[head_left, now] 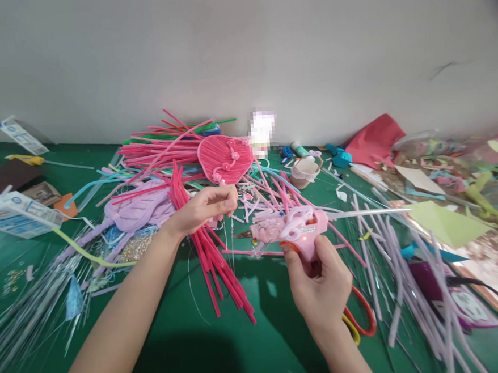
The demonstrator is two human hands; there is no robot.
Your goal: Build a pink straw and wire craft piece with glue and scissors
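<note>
The glue gun (pixel 308 230) is just right of the red bundle (pixel 211 257), gripped in the right hand (pixel 322 283); the left hand (pixel 210 206), in front of that bundle, has its fingers curled together, and what they pinch, if anything, I cannot tell. For clean gluing, keep the nozzle (pixel 244 234), likely hot, off those fingers and squeeze out 1 small dot at a time. The gun's long axis runs nearly level, tip toward the bundle, glue stick (pixel 368 213) pointing away from it
</note>
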